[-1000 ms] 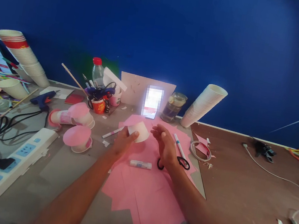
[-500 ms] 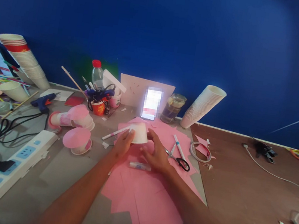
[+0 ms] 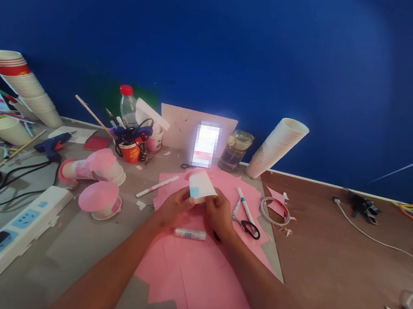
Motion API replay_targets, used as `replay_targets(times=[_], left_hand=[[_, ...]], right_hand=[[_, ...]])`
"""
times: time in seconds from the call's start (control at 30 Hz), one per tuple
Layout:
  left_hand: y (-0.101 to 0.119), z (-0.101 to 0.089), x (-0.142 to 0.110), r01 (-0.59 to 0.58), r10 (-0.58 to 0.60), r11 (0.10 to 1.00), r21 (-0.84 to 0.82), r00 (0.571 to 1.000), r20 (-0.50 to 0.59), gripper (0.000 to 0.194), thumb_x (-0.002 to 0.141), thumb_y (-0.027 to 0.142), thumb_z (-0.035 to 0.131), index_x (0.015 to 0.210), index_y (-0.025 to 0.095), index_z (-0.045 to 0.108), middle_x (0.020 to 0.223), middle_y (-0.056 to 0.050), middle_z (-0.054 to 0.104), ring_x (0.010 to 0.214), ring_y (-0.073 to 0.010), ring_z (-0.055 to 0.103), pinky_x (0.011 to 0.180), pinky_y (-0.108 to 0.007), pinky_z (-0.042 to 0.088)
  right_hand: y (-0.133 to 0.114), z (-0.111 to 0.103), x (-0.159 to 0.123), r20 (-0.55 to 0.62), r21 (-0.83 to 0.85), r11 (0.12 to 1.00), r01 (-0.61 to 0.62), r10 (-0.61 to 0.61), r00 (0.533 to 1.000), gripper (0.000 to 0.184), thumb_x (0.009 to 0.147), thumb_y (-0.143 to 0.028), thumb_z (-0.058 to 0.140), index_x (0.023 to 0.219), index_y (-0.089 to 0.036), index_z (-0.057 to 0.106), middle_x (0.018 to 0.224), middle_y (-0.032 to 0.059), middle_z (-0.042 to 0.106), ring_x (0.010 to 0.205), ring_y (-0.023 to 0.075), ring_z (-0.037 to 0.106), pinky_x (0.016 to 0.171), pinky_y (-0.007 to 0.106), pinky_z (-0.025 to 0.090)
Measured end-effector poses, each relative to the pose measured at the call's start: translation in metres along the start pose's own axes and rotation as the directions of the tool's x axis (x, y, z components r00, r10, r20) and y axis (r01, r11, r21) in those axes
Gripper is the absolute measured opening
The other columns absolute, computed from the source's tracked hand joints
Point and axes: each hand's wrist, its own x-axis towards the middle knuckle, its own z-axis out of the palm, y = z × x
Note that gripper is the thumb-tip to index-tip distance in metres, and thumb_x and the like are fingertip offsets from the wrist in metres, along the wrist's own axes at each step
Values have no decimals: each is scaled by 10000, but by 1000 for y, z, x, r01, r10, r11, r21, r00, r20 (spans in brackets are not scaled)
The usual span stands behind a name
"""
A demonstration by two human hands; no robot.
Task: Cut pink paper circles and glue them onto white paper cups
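Observation:
A white paper cup (image 3: 201,186) with a blue patch is tilted between my two hands, above pink paper sheets (image 3: 205,285). My left hand (image 3: 174,207) grips its lower left side, thumb on the near face. On the right, the fingers of my right hand (image 3: 220,214) are closed on the cup's edge. A clear glue stick (image 3: 189,234) lies on the paper just below the hands. Scissors (image 3: 248,228) with black handles and a white marker (image 3: 245,204) lie right of my right hand. Another pen (image 3: 157,187) rests to the left.
Pink-topped cups (image 3: 99,199) and a white power strip (image 3: 6,243) occupy the left, near a blue glue gun (image 3: 53,145). A lit phone (image 3: 205,144), a glass jar (image 3: 235,151) and stacked paper cups (image 3: 278,147) stand at the back. A tape roll (image 3: 275,211) lies right.
The cup has been turned, so its blue patch now shows. My right hand has gone from spread fingers beside the cup to gripping its edge. The view has shifted slightly.

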Motion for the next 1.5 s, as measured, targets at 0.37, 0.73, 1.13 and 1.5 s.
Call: replay_targets(times=[0.37,0.73,1.13,1.5], left_hand=[[-2,3,0,12,66,961,277,960,-271,214,795,329,524,879,162,626,810,-51,674,736,-190,615,678,-296,471],[0,2,3,82,-14,982,168,928,-373,224,744,348,574,806,149,655,775,-44,688,711,-191,607,629,-273,454],[0,-1,4,27,39,988,150,907,-419,161,732,290,562,652,158,604,543,1,588,521,-140,526,544,-263,417],[2,-1,-5,-159,483,714,682,817,-315,267,757,181,528,1002,220,626,900,-48,661,857,-209,598,768,-301,432]], right_hand=[[-8,4,-4,74,43,999,-17,14,997,394,787,-188,460,1178,-206,508,759,13,674,627,179,606,580,289,457],[-12,5,-9,172,-34,995,95,-88,981,577,766,-182,534,1318,-221,372,799,21,649,676,189,575,620,315,437],[-9,0,-4,313,610,779,-147,-66,948,362,800,-337,532,1143,-224,563,886,37,609,648,140,541,610,279,460],[-12,4,-7,368,647,715,-265,11,930,383,753,-383,607,1083,-188,613,1016,66,678,965,246,596,852,382,461]])
